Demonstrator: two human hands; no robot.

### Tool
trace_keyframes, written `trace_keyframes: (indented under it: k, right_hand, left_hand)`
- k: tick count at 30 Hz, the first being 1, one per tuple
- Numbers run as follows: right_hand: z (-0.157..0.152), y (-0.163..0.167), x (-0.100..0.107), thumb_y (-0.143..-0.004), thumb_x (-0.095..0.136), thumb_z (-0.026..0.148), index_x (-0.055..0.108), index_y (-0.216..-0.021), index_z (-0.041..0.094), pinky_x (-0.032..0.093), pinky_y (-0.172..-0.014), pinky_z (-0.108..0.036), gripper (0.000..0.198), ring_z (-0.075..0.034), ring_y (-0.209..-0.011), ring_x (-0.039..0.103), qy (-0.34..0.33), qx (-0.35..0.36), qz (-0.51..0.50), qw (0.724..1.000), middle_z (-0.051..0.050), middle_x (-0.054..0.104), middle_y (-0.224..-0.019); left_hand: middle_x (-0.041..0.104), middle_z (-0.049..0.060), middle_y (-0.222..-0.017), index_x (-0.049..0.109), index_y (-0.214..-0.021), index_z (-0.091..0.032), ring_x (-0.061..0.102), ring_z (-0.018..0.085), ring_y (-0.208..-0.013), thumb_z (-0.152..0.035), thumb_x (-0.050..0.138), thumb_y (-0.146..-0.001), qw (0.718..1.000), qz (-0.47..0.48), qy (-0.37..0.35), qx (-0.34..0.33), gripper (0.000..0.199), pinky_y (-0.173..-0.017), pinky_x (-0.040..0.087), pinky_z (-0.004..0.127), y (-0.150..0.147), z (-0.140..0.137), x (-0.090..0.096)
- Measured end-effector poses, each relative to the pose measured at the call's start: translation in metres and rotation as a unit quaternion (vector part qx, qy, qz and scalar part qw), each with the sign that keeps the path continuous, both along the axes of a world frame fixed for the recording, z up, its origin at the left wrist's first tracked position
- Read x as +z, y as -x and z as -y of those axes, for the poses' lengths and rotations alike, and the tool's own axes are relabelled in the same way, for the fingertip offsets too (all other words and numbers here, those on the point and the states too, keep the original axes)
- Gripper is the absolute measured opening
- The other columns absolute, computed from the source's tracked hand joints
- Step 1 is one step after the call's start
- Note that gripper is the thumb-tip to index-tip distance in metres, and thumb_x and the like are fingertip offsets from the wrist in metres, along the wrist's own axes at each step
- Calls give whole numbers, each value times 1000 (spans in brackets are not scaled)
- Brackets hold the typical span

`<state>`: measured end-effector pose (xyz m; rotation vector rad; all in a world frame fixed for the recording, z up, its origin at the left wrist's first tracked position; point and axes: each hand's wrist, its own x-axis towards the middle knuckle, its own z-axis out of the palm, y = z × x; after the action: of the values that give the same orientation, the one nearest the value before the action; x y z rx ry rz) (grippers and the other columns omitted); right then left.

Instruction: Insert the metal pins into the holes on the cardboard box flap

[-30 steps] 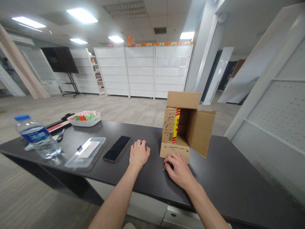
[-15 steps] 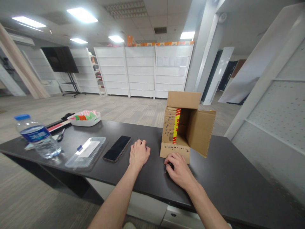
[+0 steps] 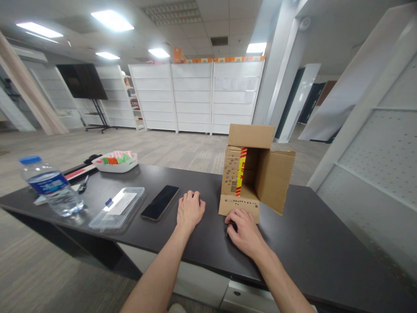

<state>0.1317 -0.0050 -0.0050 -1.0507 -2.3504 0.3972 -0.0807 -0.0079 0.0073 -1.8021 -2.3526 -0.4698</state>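
Palm down on the dark desktop, my left hand [image 3: 190,209] rests with its fingers curled in, and nothing shows in it. A black smartphone [image 3: 160,203] lies just to its left. My right hand [image 3: 244,231] is closed over a small black object [image 3: 232,225] with a thin metallic edge; most of it is hidden under the fingers, so its kind is unclear. The fingertips of that hand are at the lower flap of an open cardboard box [image 3: 230,171], which stands with its opening toward me. Yellow and red tape runs down its front, and small holes dot the cardboard.
On the left of the desk [image 3: 312,256] are a clear plastic case [image 3: 119,211], a water bottle [image 3: 54,187] with a blue cap and a white basket [image 3: 115,167] of colourful packets. White shelving [image 3: 192,98] stands across the room. A perforated panel [image 3: 384,174] rises at the right.
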Motion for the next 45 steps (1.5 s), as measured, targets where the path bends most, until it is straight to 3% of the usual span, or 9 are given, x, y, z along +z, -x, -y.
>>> trace_keyframes:
  k: [20,28,38,45]
  right_hand:
    - [8,2,8,-85,42,6,53,-88,23,33,-81,-36,21,-23,-94,46,-40,7,89,995,-4,55,-101]
    - [10,3,9,-94,42,13,53,-94,24,33,-80,-37,15,-23,-94,47,-44,6,90,995,-4,57,-102]
    - [2,3,1,-92,47,16,53,-85,22,34,-78,-35,11,-23,-92,50,-83,-51,-12,995,-5,57,-92]
    - [-6,3,-8,-93,50,25,50,-83,22,38,-76,-33,10,-21,-80,56,-57,-70,-137,986,-3,60,-81]
  left_hand:
    - [61,11,-112,62,-110,-20,55,25,-108,-27,45,-94,1000,1,0,0,25,-93,39,39,-2,1,2]
    - [61,10,-112,62,-110,-20,55,25,-107,-27,44,-93,1000,-8,0,2,25,-93,39,38,-1,1,0]
    - [61,10,-114,62,-111,-20,54,24,-108,-28,44,-94,1000,-1,6,1,26,-93,39,38,-1,1,2]
    - [60,10,-113,61,-111,-20,55,25,-108,-29,44,-94,1000,-7,5,-1,26,-93,39,38,0,1,1]
